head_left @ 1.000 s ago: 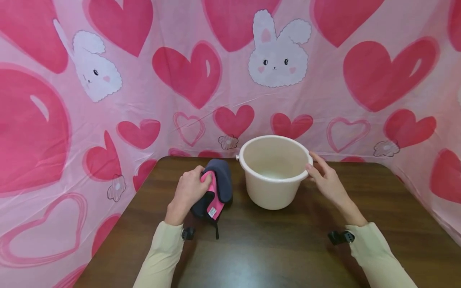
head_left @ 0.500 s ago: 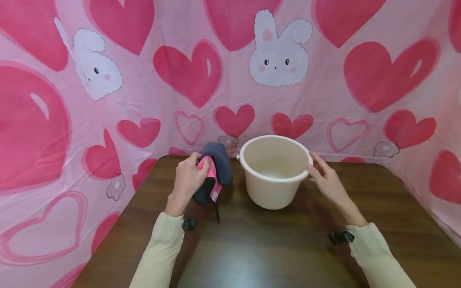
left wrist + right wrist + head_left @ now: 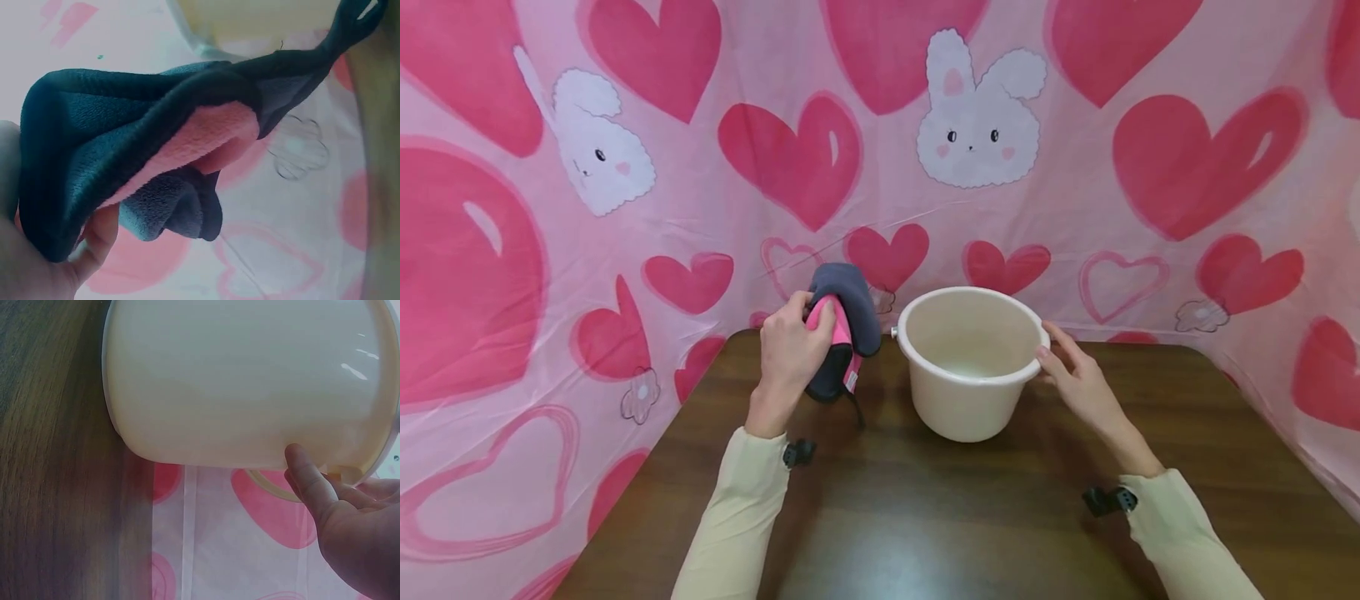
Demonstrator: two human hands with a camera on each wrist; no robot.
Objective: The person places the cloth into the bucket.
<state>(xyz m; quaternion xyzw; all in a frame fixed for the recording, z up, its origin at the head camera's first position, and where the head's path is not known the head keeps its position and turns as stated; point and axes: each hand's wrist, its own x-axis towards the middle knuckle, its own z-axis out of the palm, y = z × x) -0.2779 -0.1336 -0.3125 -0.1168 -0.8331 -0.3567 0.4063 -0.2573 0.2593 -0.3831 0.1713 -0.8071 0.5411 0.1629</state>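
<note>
My left hand (image 3: 790,346) grips a folded soft grey fabric piece (image 3: 850,304) with pink lining, black edging and a small white label. It hangs above the table, left of the bucket, with a thin black loop trailing down. Its fleecy folds fill the left wrist view, where the fabric piece (image 3: 144,125) partly hides my fingers. I cannot tell its exact kind. The cream plastic bucket (image 3: 966,400) stands upright, its visible inside bare. At its right side, my right hand (image 3: 1078,375) holds the rim by the handle joint, the thumb (image 3: 306,475) against the outer wall.
The brown wooden table (image 3: 880,517) ends just behind the bucket. A pink cloth (image 3: 880,167) printed with hearts and rabbits hangs close around it at the back and sides. Part of the bucket's handle (image 3: 275,487) shows behind it in the right wrist view.
My left hand has raised the grey fabric piece up and away from me, off the tabletop. The right hand and the bucket have stayed in place.
</note>
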